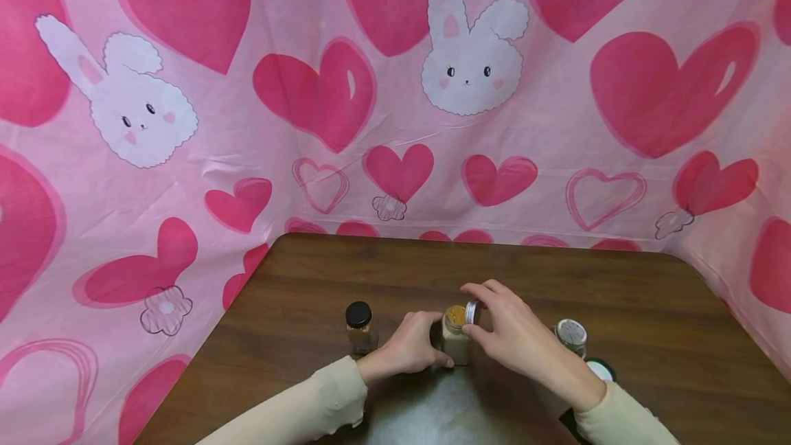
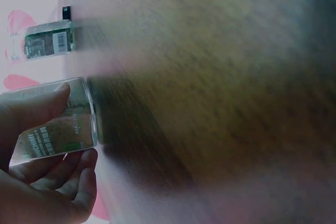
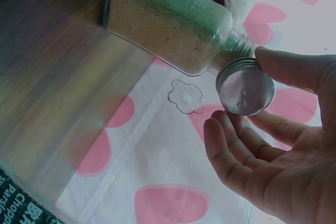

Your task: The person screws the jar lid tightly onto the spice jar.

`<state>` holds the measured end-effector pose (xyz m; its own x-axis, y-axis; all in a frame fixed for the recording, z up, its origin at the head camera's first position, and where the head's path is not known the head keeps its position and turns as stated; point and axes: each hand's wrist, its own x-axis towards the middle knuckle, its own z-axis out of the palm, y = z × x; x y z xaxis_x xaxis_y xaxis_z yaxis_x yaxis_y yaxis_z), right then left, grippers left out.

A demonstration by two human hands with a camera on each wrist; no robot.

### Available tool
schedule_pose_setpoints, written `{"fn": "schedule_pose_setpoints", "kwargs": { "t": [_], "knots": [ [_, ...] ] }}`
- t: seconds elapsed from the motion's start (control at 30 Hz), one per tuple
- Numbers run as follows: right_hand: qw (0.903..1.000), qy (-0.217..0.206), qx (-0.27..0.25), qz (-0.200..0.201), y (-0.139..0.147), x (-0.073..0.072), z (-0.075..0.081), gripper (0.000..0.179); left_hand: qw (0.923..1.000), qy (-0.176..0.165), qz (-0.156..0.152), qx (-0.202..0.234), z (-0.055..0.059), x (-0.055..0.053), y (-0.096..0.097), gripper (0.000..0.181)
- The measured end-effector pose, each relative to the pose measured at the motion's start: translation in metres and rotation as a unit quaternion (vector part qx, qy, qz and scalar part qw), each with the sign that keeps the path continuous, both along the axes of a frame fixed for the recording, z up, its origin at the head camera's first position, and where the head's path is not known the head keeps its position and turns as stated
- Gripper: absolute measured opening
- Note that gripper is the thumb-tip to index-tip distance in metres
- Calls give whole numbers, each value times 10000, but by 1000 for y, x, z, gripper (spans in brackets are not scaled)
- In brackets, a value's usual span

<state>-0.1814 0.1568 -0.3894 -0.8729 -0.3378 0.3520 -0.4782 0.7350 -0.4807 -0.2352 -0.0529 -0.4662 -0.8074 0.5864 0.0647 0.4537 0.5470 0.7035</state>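
A square glass spice jar (image 1: 456, 349) of yellow-brown powder stands on the table with its mouth uncovered. My left hand (image 1: 413, 345) grips its sides, thumb on the near side; in the left wrist view the thumb lies across the printed jar (image 2: 79, 124). Beside the jar's mouth, my right hand (image 1: 519, 335) holds a silver screw lid (image 1: 471, 312) tilted on edge. In the right wrist view the lid (image 3: 245, 90) sits between thumb and fingers, close to the threaded neck; whether they touch I cannot tell.
A black-capped spice jar (image 1: 360, 328) stands left of my left hand. Right of my right wrist are a jar with a perforated top (image 1: 571, 335) and a white, black-rimmed round piece (image 1: 601, 368), partly hidden by my arm. A patterned pink cloth (image 1: 395, 122) hangs behind the table.
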Motion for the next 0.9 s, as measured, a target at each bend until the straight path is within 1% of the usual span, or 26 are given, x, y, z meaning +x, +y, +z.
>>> {"fn": "schedule_pose_setpoints", "kwargs": {
  "t": [0.4,0.73,0.9],
  "knots": [
    [10000,47,50,3,-5,-3,-2,54,10000,23,-54,11,0,-1,0,49],
    [9998,157,-38,140,-9,-3,-3,52,9999,140,-64,3,-2,-2,0,49],
    [9997,132,-46,220,-9,-3,-3,52,9998,123,-108,89,-1,-2,-1,55]
  ]
}}
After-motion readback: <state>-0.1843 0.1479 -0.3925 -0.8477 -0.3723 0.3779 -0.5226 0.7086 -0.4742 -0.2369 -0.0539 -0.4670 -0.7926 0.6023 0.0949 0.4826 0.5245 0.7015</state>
